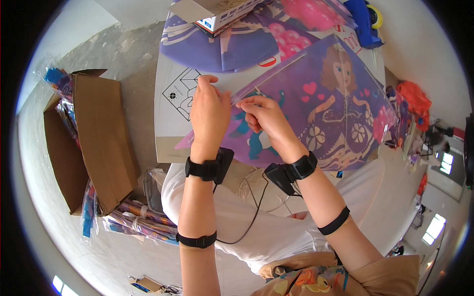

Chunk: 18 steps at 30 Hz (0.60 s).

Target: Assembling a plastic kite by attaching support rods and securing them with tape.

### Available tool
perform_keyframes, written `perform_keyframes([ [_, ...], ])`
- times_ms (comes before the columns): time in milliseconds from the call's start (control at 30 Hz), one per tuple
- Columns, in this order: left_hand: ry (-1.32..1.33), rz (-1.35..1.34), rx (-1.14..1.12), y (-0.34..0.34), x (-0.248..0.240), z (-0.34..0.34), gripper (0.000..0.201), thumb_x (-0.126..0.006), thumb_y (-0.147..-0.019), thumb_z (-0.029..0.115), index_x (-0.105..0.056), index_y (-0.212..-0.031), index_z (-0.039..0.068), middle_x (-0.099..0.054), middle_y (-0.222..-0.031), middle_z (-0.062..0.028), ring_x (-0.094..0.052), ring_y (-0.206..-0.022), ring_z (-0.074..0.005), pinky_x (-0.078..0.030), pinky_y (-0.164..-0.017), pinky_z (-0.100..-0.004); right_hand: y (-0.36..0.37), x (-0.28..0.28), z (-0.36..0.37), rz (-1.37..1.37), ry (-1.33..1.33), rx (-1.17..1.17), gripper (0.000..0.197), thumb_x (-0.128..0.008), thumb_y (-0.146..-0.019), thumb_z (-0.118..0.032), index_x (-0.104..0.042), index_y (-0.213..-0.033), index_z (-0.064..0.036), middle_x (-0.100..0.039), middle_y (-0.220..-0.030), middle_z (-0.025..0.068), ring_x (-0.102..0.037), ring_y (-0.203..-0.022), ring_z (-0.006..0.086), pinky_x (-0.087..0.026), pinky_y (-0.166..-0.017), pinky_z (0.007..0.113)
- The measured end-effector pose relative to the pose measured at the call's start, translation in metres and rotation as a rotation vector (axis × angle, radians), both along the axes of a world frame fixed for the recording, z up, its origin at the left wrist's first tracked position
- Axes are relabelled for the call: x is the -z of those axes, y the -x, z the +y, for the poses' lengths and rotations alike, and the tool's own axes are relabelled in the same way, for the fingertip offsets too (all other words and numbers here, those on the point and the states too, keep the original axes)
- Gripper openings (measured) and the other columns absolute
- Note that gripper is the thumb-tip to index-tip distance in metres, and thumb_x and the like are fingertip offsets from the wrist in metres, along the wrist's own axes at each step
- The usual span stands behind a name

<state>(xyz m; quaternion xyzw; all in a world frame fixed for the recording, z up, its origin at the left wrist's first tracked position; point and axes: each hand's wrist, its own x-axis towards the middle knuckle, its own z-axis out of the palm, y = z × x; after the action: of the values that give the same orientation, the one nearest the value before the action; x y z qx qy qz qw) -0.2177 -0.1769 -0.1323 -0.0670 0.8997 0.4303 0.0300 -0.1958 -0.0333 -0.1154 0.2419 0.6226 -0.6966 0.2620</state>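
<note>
A purple kite [296, 106] printed with a princess figure and pink hearts lies flat on the white table, a pale thin rod running along its upper left edge. My left hand [211, 116] is at that edge with its fingers curled; whatever is between them is hidden. Just to its right, my right hand [266, 121] is pinched closed over the kite, thumb and forefinger together. Anything in that pinch is too small to make out. A small gap separates the two hands.
More printed kite sheets [217, 52] lie at the table's far side under an open white carton [232, 19]. A blue tape dispenser [364, 24] stands at the far right corner. Left of the table, an open cardboard box [106, 143] holds wrapped packs; more bundles [143, 217] lie beside it.
</note>
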Motion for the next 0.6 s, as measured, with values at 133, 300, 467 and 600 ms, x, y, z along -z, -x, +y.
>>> perform_keyframes([
  [133, -0.022, 0.009, 0.004, 0.0006, 0.0024, -0.0013, 0.038, -0.069, -0.080, 0.006, -0.048, -0.111, 0.003, -0.059, -0.084, -0.0111, -0.061, -0.082, -0.0324, -0.049, -0.068, -0.0420, 0.0008, 0.0032, -0.0010, 0.004, -0.011, 0.003, 0.015, -0.061, -0.095, -0.019, -0.065, -0.095, -0.0043, -0.050, -0.061, -0.0038, -0.043, -0.051, 0.0057, -0.031, -0.047, 0.023],
  [300, -0.008, 0.009, 0.011, 0.0004, 0.0012, -0.0024, 0.038, -0.069, -0.079, 0.006, -0.049, -0.111, 0.003, -0.059, -0.085, -0.0113, -0.061, -0.083, -0.0324, -0.048, -0.069, -0.0420, 0.0008, 0.0036, -0.0034, 0.025, -0.014, 0.009, 0.017, -0.063, -0.094, -0.019, -0.064, -0.091, -0.0017, -0.053, -0.060, -0.0010, -0.045, -0.049, 0.0068, -0.032, -0.045, 0.023],
  [467, 0.009, -0.016, 0.013, 0.0013, 0.0010, -0.0017, 0.039, -0.070, -0.079, 0.008, -0.049, -0.111, 0.003, -0.059, -0.087, -0.0109, -0.060, -0.084, -0.0320, -0.048, -0.069, -0.0420, 0.0013, 0.0011, -0.0026, 0.011, -0.044, -0.026, 0.017, -0.063, -0.094, -0.021, -0.063, -0.088, -0.0050, -0.051, -0.060, -0.0034, -0.044, -0.051, 0.0061, -0.032, -0.048, 0.023],
  [600, 0.030, -0.012, 0.026, 0.0007, 0.0016, 0.0000, 0.042, -0.073, -0.077, 0.011, -0.049, -0.111, 0.003, -0.059, -0.091, -0.0114, -0.060, -0.087, -0.0321, -0.049, -0.070, -0.0422, 0.0026, 0.0057, -0.0022, 0.037, -0.066, -0.038, 0.019, -0.063, -0.094, -0.019, -0.062, -0.086, -0.0017, -0.054, -0.060, 0.0002, -0.046, -0.049, 0.0070, -0.033, -0.046, 0.024],
])
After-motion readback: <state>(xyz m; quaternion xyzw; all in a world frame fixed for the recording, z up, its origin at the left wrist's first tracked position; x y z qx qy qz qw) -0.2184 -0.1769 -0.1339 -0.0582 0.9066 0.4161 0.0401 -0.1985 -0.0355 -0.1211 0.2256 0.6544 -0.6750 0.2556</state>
